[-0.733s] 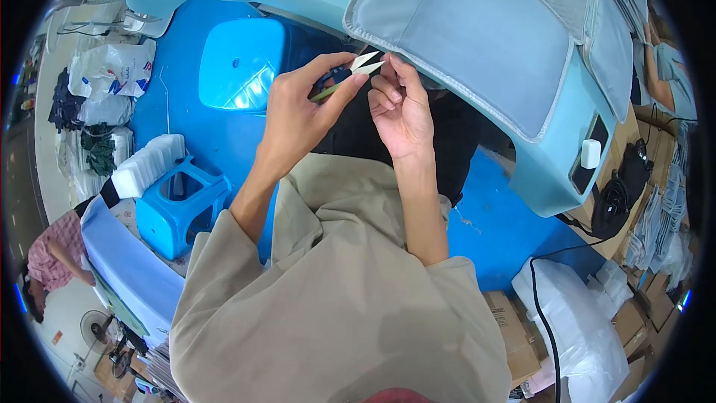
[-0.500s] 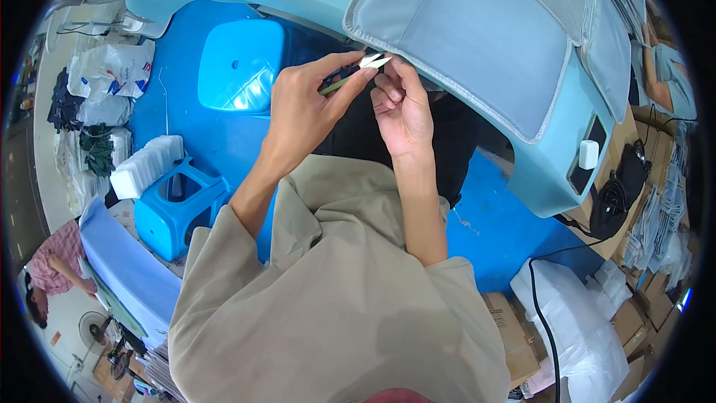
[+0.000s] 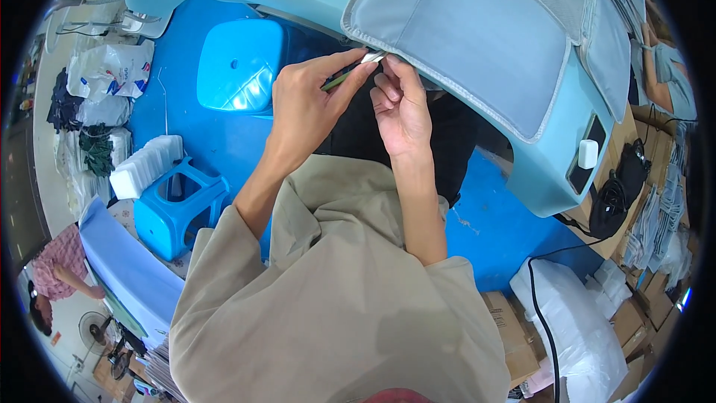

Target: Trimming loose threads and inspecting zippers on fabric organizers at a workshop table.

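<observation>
My left hand (image 3: 306,101) grips small thread snips (image 3: 339,79) with a green handle and pale blades, their tips at the lower edge of a grey-blue padded fabric piece (image 3: 477,52) that lies on a light teal plastic table (image 3: 544,183). My right hand (image 3: 399,108) is palm up just right of the snips, fingers curled and fingertips at that edge; what they pinch, if anything, is hidden.
Blue stools (image 3: 239,63) stand ahead and lower left (image 3: 160,220). A phone with a white case (image 3: 588,153) sits at the right. Stacked white pieces (image 3: 142,168), black cords, wrapped bundles (image 3: 563,317) and cartons (image 3: 507,332) surround me. Co-workers appear at far left (image 3: 56,261) and far right (image 3: 664,82).
The snips and my left hand have moved slightly up and right to the fabric's edge, and the blades have closed together. The co-worker at left has shifted a little.
</observation>
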Demonstrator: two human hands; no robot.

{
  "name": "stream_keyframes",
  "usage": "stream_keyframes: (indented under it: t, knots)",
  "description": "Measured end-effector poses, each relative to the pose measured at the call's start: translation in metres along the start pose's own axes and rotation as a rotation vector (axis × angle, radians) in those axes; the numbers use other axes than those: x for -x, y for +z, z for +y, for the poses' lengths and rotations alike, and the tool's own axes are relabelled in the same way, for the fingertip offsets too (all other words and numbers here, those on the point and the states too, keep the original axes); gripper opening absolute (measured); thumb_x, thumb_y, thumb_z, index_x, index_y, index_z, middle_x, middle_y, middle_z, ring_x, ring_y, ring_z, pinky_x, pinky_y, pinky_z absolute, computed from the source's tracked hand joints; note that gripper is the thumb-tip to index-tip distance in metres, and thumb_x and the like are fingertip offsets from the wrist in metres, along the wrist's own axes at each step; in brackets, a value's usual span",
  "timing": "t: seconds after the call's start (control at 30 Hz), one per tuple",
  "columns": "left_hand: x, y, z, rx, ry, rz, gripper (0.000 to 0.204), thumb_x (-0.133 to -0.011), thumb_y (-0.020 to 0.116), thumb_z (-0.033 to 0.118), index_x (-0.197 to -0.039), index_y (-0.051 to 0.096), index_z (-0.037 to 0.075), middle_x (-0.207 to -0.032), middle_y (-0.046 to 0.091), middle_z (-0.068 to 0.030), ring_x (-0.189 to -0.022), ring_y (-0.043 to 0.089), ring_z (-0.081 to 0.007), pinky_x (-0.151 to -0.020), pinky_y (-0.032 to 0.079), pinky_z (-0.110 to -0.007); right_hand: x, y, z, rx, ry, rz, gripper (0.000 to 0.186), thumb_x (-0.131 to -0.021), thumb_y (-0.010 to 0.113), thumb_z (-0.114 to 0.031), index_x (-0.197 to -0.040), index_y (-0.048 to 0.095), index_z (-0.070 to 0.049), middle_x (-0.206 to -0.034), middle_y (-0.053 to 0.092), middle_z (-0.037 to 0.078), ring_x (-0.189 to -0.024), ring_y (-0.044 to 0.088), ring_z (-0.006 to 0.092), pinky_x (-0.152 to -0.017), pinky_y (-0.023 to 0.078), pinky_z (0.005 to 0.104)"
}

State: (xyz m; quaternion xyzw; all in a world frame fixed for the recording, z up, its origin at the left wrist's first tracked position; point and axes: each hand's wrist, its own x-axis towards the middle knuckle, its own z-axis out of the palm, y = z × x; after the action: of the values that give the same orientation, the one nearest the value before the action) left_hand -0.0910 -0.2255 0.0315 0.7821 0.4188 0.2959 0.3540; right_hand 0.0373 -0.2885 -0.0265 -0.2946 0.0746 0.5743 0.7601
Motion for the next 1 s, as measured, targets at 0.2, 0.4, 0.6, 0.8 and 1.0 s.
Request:
stream_keyframes:
  t: [0.2, 0.4, 0.6, 0.8, 1.0]
  knots:
    - [0.001, 0.001, 0.000, 0.001, 0.010, 0.022, 0.021, -0.093, 0.079, 0.012, -0.108, 0.079, -0.002, -0.089, 0.079, -0.0136, -0.071, 0.068, -0.0078, -0.059, 0.051, -0.024, 0.001, 0.000, 0.000, 0.005, -0.004, 0.000, 0.008, -0.095, 0.073, -0.005, -0.100, 0.070, -0.011, -0.098, 0.071, 0.003, -0.060, 0.043, 0.0027, -0.050, 0.034, 0.0198]
    - [0.001, 0.001, -0.006, -0.024, 0.058, 0.036, 0.020, -0.093, 0.079, 0.011, -0.108, 0.079, -0.002, -0.086, 0.079, -0.0122, -0.069, 0.065, -0.0058, -0.057, 0.050, -0.024, -0.001, 0.000, 0.003, 0.002, -0.016, 0.001, 0.008, -0.095, 0.072, -0.005, -0.099, 0.070, -0.011, -0.097, 0.071, 0.003, -0.059, 0.043, 0.0024, -0.050, 0.034, 0.0198]
    - [0.002, 0.002, -0.005, 0.110, -0.028, -0.053, 0.024, -0.092, 0.079, 0.016, -0.110, 0.077, 0.000, -0.089, 0.077, -0.0180, -0.071, 0.073, -0.0220, -0.066, 0.055, -0.031, -0.001, -0.022, 0.006, 0.144, -0.048, 0.025, 0.017, -0.098, 0.067, -0.008, -0.084, 0.058, -0.012, -0.086, 0.063, 0.000, -0.060, 0.043, 0.0031, -0.050, 0.034, 0.0203]
    - [0.021, -0.019, -0.030, 0.245, -0.199, 0.010, 0.023, -0.101, 0.070, 0.017, -0.114, 0.074, -0.002, -0.083, 0.067, 0.0004, -0.075, 0.054, -0.0036, -0.063, 0.040, -0.021, 0.033, -0.082, 0.004, 0.546, -0.282, 0.222, 0.035, -0.094, 0.076, -0.006, -0.076, 0.047, -0.014, -0.077, 0.059, -0.001, -0.056, 0.045, 0.0044, -0.049, 0.032, 0.0219]
    - [0.023, -0.020, -0.031, 0.593, -0.227, 0.021, 0.021, -0.106, 0.062, 0.023, -0.098, 0.068, 0.004, -0.068, 0.044, 0.0093, -0.061, 0.032, 0.0011, -0.053, 0.022, -0.022, 0.107, -0.190, -0.053, 0.913, -0.476, 0.548, 0.038, -0.099, 0.074, -0.017, -0.073, 0.046, -0.012, -0.060, 0.039, -0.009, -0.055, 0.032, 0.0009, -0.048, 0.022, 0.0251]
